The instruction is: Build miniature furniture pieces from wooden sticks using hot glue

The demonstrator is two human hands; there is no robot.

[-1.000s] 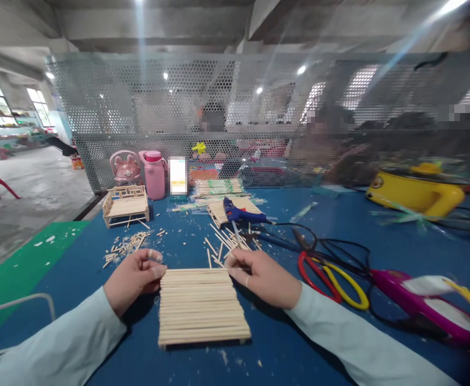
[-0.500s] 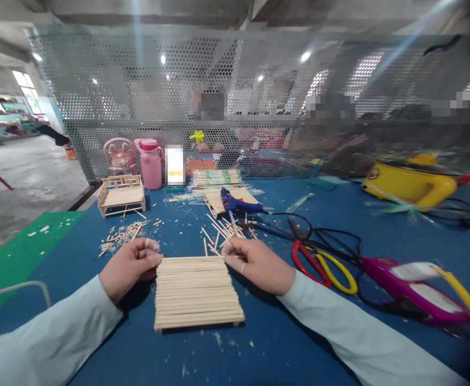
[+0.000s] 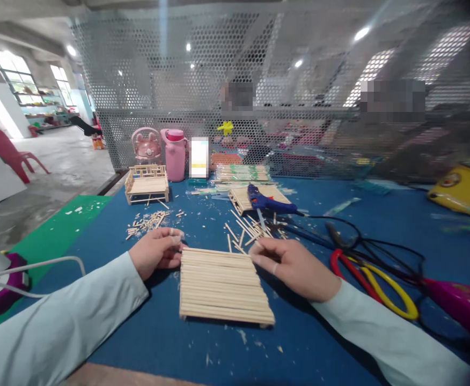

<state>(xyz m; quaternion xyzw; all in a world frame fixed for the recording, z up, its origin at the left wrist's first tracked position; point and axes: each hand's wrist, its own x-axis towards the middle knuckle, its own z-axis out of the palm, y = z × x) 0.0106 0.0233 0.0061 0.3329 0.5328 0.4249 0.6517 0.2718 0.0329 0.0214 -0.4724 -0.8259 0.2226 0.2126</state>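
A flat panel of pale wooden sticks (image 3: 225,287), laid side by side, rests on the blue table in front of me. Short supports show under its near edge. My left hand (image 3: 158,253) is closed at the panel's far left corner, thumb and fingers bent around the stick ends. At the far right corner, my right hand (image 3: 297,266) pinches the end of the farthest stick. Beyond the panel lie loose thin sticks (image 3: 245,228) and a pile of short stick pieces (image 3: 148,222). A blue glue gun (image 3: 271,202) leans on another stick panel (image 3: 239,199).
A small stick-built bench (image 3: 148,185), a pink bottle (image 3: 175,158) and a phone (image 3: 199,158) stand at the back. Scissors with red and yellow handles (image 3: 399,300) and black cables lie right. A purple power strip (image 3: 15,279) sits left. Perforated metal mesh (image 3: 158,91) closes the far side.
The view has turned to the right and things appear shifted; the yellow container has slid partly out of frame. Both hands stay at the panel's far corners.
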